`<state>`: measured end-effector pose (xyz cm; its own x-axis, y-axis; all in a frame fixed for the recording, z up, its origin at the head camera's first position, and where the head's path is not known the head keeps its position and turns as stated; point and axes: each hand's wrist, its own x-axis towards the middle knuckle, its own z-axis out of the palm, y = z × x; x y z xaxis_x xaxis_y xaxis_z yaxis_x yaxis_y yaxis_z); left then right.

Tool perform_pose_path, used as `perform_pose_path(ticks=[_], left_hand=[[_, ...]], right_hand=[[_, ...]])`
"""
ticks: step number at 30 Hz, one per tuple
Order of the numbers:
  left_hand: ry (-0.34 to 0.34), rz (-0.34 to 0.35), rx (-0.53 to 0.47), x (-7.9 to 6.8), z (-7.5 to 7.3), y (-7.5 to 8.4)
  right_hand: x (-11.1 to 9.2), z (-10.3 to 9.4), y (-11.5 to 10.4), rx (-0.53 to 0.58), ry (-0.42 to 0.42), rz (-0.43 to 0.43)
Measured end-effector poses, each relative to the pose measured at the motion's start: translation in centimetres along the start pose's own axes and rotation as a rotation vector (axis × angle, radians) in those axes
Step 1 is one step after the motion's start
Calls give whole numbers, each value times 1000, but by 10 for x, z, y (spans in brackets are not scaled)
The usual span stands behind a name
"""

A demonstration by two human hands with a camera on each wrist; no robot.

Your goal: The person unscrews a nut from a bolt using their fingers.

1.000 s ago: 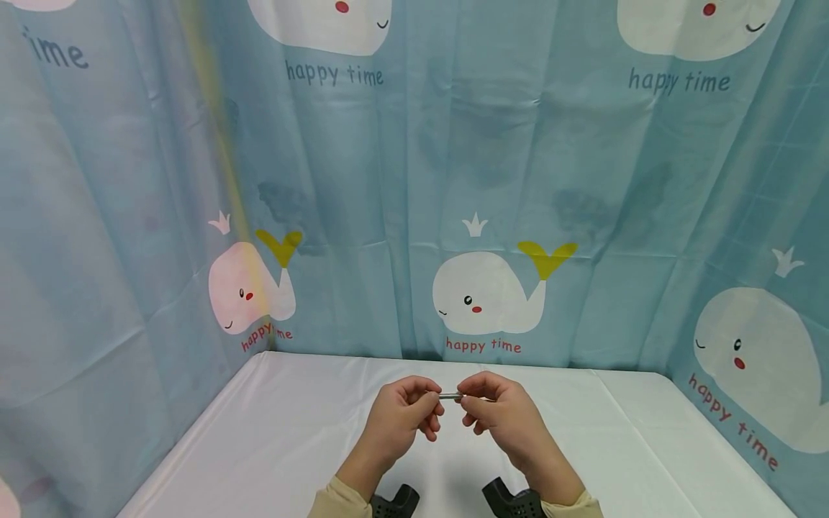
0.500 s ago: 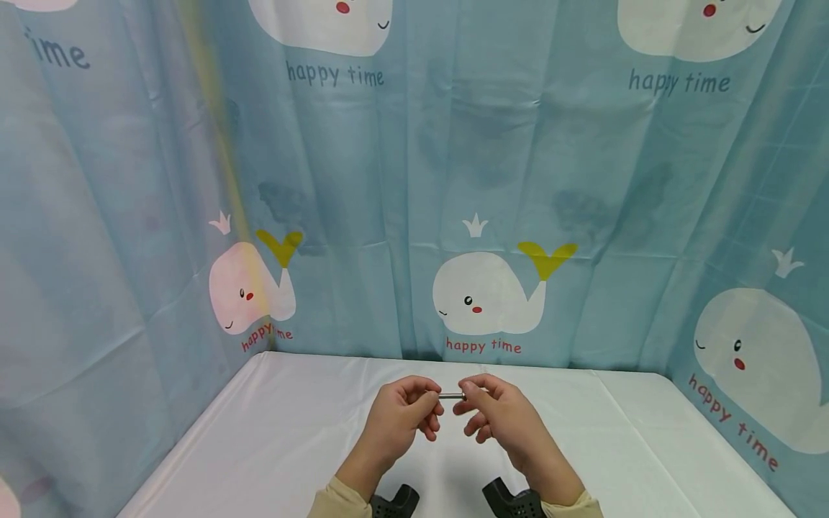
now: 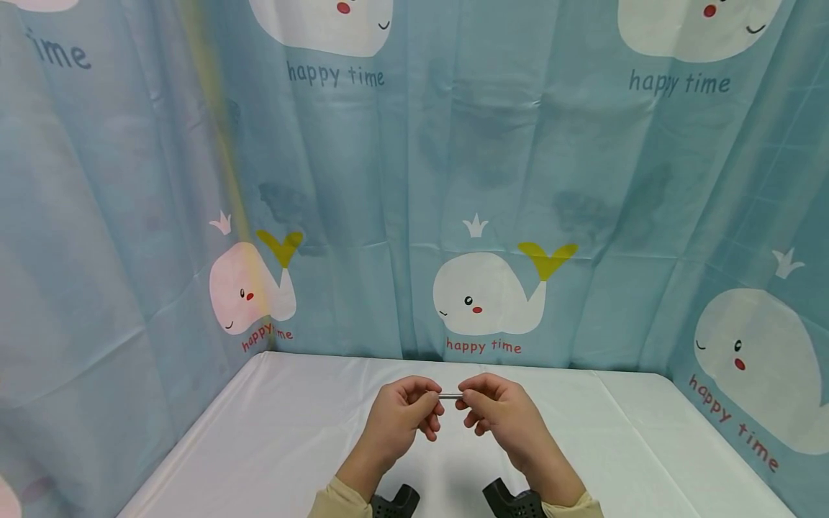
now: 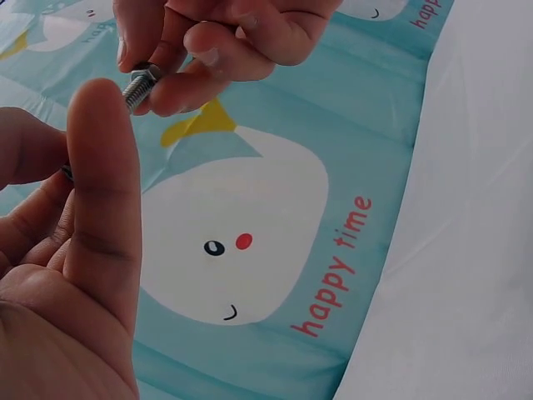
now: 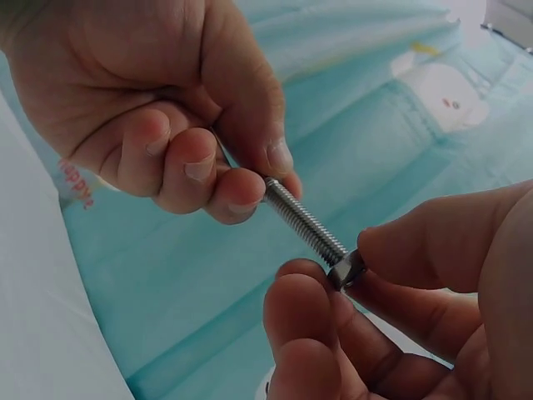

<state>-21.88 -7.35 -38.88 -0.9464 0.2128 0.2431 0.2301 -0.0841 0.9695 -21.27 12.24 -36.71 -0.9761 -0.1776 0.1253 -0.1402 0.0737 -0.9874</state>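
Observation:
A threaded metal bolt [image 5: 306,222] lies level between both hands, held above the table. My left hand [image 3: 406,411] pinches one end of it between thumb and fingers, which hide that end. At the other end sits a hex nut [image 5: 346,270], pinched by the thumb and fingers of my right hand [image 3: 497,411]. Bare thread shows between the two hands in the right wrist view. The left wrist view shows the nut [image 4: 143,77] and a short stretch of thread beyond my left thumb.
A white cloth covers the table [image 3: 259,446]. Behind and at both sides hangs a blue curtain [image 3: 363,288] printed with whales. Black devices [image 3: 396,501] are strapped at both wrists, by the beige sleeves [image 3: 340,501].
My right fingers have shifted round the bolt's end: half a second ago the thumb lay higher and the fingers were more spread; now they are drawn together. The left hand stays still.

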Motion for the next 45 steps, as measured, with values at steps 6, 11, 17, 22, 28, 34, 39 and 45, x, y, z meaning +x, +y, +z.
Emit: perform_pose_path(ticks=[6,11,17,22,28,34,39,45], left_hand=[[-5,-4,-7,0,0,-1],[-6,-2,-3,0,0,-1],[-4,-3,-7,0,0,0],[-2,-6,-12,0,0,-1],[-5,-5,-19,-1,0,0],[-6,-5,-15,-1,0,1],[-10,-7,-11,-1,0,1],[-6,0,-10,-1,0,2]], right_hand=[[-1,1,-1,-1,27,-19],[-1,2,-2,14,26,-41],[0,1,-2,42,-26,19],[1,0,1,-9,-55,87],[0,0,0,10,-38,36],[-2,0,-2,40,-18,3],[-2,2,-2,39,7,-26],[-1,2,-2,31,12,-44]])
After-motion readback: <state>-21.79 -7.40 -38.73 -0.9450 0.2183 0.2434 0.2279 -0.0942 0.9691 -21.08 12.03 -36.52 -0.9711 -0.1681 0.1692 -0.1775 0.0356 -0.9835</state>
